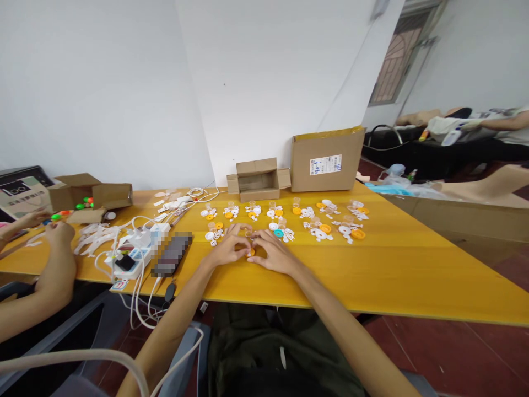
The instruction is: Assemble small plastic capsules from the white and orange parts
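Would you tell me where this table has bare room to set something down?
Bare: the table, rightward from the right hand, between the small parts and the front and right edges. Crowded: its left, with phone, power strip and cables.

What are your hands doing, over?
Left grip, right grip: fingertips at small orange piece, firm hold unclear. Teal disc close, just beyond right grip. Phone off to the left.

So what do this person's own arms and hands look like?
The left hand and right hand are ungloved. The left forearm and right forearm are bare: no sleeve, watch, bracelet or marking shows. Any ring would be too small to tell.
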The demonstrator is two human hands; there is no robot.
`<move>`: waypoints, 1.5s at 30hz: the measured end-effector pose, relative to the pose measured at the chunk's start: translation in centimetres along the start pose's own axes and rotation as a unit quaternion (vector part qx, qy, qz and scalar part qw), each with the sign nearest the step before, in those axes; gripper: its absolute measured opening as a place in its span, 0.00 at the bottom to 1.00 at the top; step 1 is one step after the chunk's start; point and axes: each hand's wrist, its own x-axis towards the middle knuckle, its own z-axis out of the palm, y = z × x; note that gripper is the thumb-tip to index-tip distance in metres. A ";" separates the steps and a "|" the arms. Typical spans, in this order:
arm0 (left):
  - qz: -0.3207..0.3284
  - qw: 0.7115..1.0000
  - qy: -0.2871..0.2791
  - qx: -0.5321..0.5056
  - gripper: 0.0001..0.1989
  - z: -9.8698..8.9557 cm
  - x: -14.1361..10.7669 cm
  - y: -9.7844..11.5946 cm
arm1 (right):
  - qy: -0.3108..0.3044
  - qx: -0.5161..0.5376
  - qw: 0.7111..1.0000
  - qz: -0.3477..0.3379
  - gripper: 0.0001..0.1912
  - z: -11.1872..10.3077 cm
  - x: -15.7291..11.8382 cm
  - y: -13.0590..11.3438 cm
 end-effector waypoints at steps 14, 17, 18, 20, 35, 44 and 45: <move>0.000 1.000 0.004 -0.008 0.06 0.2 0.0 -0.3 | 0.002 -0.010 1.000 -0.001 0.08 0.0 0.0 -0.1; 0.002 1.000 0.008 -0.012 0.06 0.3 0.0 -0.4 | 0.011 -0.011 1.000 0.009 0.08 0.0 0.0 0.0; 0.001 1.000 0.008 -0.012 0.06 0.4 0.0 -0.5 | 0.012 -0.011 1.000 0.012 0.08 0.0 0.0 0.0; -0.002 1.000 0.006 -0.009 0.06 0.4 0.0 -0.5 | 0.013 -0.012 1.000 0.019 0.08 0.0 0.1 -0.1; 0.000 1.000 0.007 -0.009 0.07 0.4 0.0 -0.6 | 0.013 -0.005 1.000 0.020 0.08 0.1 -0.1 0.2; 0.001 1.000 0.003 -0.020 0.07 0.3 0.0 -0.5 | 0.005 -0.018 1.000 -0.008 0.11 0.2 0.0 0.0; 0.000 1.000 0.002 -0.020 0.07 0.3 0.0 -0.5 | 0.005 -0.018 1.000 -0.009 0.10 0.2 0.0 0.0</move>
